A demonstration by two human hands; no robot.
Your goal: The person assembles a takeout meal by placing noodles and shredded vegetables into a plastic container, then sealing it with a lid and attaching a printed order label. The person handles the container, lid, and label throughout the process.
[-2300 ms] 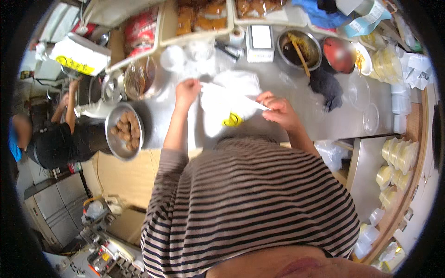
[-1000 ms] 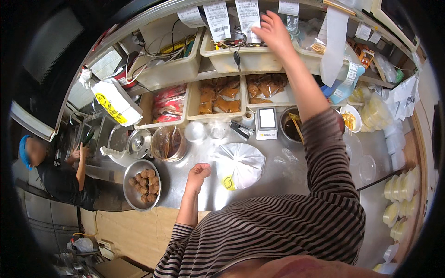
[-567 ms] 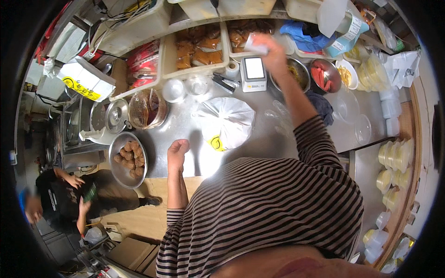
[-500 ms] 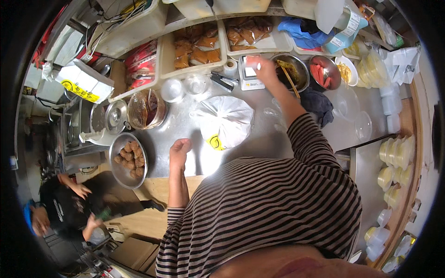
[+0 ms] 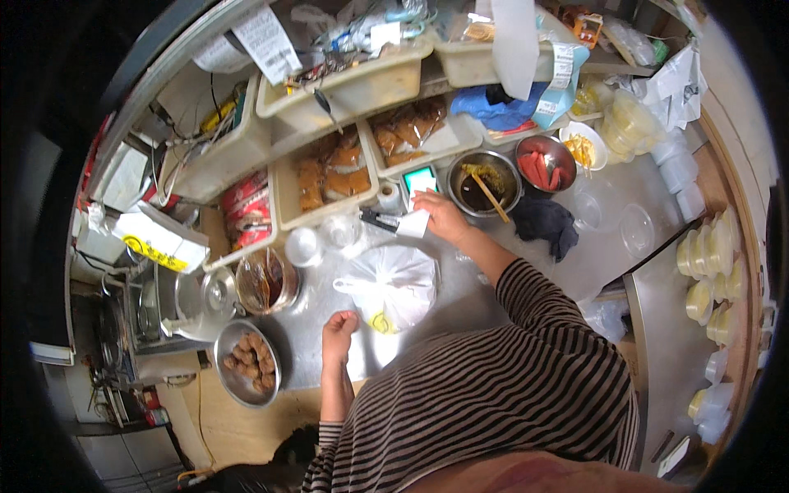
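My right hand [image 5: 442, 218] pinches a white paper slip [image 5: 413, 223] in front of a small device with a lit screen [image 5: 420, 177]. A black stapler-like tool [image 5: 379, 220] lies beside the slip, partly covered by it. On the steel counter nearer me stands a tied white plastic bag [image 5: 393, 278] with a yellow print. My left hand [image 5: 338, 333] hovers just left of the bag, apart from it, its fingers curled closed with nothing visible in them.
Meatball-like brown balls fill a steel bowl [image 5: 247, 364] at the left edge. A dark sauce bowl [image 5: 484, 183] with chopsticks and a bowl of red sticks [image 5: 546, 164] stand at right, near a dark cloth [image 5: 542, 226]. Bins of packets [image 5: 325, 177] line the back.
My right hand has come away from the device toward me, now with the paper slip showing in it. The view has shifted, and the other person at left has mostly left it.
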